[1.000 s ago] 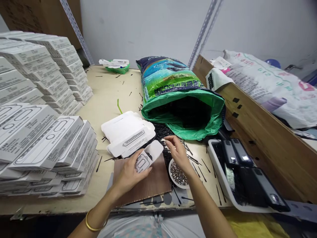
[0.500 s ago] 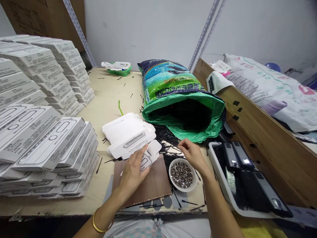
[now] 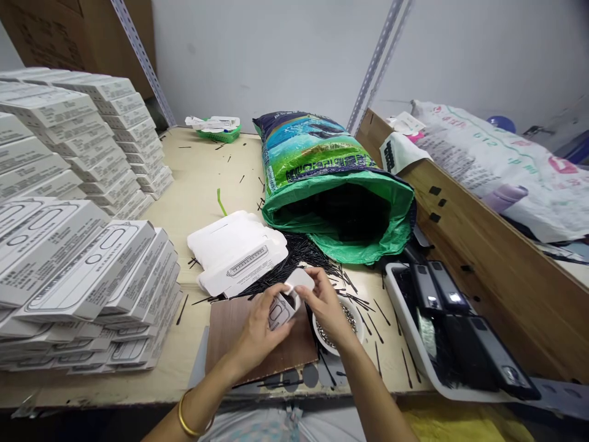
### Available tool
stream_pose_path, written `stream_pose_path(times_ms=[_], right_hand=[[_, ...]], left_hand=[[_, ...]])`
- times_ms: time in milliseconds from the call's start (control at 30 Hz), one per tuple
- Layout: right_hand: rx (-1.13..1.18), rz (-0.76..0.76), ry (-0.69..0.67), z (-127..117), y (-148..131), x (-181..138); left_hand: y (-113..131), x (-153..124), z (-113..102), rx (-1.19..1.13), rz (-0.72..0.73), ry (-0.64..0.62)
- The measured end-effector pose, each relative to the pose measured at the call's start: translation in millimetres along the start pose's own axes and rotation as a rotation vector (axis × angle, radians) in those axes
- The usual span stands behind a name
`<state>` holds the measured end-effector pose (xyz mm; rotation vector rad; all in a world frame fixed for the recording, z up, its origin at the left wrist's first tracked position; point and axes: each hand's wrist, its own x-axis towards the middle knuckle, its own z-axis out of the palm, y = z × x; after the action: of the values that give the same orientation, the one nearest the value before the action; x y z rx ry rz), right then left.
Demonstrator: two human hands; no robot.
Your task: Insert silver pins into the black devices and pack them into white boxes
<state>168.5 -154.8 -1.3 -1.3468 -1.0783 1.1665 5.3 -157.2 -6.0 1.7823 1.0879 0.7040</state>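
My left hand (image 3: 260,328) grips a small white printed carton (image 3: 281,310) whose top flap stands open, held above a brown board (image 3: 239,337). My right hand (image 3: 324,304) has its fingers pinched together at the carton's open mouth; what they hold is too small to make out. Just under the right hand sits a white bowl of small metal pieces (image 3: 343,322). A heap of thin black sticks (image 3: 294,255) lies behind the hands. A stack of flat unfolded cartons (image 3: 234,252) rests to the left of the heap.
Tall piles of filled white boxes (image 3: 78,258) fill the left side. An open green sack (image 3: 340,196) lies behind the sticks. A white tray of black devices (image 3: 455,325) stands at the right, beside a wooden panel (image 3: 497,258). A green basket (image 3: 216,129) sits at the back.
My right hand has come back from the stick heap to the carton's open end. The left hand has lifted the carton slightly and turned it toward the right hand.
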Motion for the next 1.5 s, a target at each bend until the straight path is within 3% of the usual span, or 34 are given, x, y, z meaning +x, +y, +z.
stream_pose_path(times_ms=[100,200,300,467,533,667,767,833,900,967,1033,1133,1233,1333,1400,1467,1500], right_hand=[[0.095,-0.012,0.081,20,7,-5],[-0.141,-0.219,0.179,38,11,-17],[-0.278,-0.387,0.147,46,12,-28],[-0.188,-0.264,0.207,45,12,-29],[-0.229,-0.336,0.237,45,14,-28],[-0.366,-0.624,0.179,45,20,-31],[-0.331,-0.585,0.085,41,25,-34],[-0.243,-0.445,0.041,34,30,-36],[-0.117,-0.288,0.083,23,37,-34],[0.004,-0.146,0.194,10,43,-30],[0.065,-0.051,0.268,-3,48,-26],[0.085,-0.013,0.273,-21,50,-25],[-0.059,-0.028,0.282,-43,49,-32],[-0.386,-0.061,0.261,-64,57,-42],[-0.615,-0.131,0.185,-71,66,-47],[-0.805,-0.207,0.141,-70,77,-50],[-0.871,-0.235,0.142,-68,81,-50]], left_hand=[[2,-2,5,-0.004,0.006,-0.035],[2,-3,7,-0.075,-0.056,0.023],[1,-4,7,-0.12,-0.049,0.085],[5,-4,8,-0.113,-0.086,0.063],[5,-3,8,-0.131,-0.084,0.056],[0,-4,12,-0.161,-0.043,0.076],[0,-3,10,-0.105,-0.071,0.133],[11,0,-6,0.009,-0.105,0.141],[32,4,-39,0.223,-0.084,0.186],[59,9,-84,0.507,-0.027,0.336],[82,14,-132,0.803,-0.104,0.532],[96,19,-191,1.114,-0.338,0.663],[89,18,-218,1.161,-0.391,0.707],[77,23,-207,1.193,-0.21,0.798],[65,38,-179,1.131,-0.022,0.765],[48,67,-136,0.894,0.156,0.541],[37,86,-110,0.726,0.189,0.352]])
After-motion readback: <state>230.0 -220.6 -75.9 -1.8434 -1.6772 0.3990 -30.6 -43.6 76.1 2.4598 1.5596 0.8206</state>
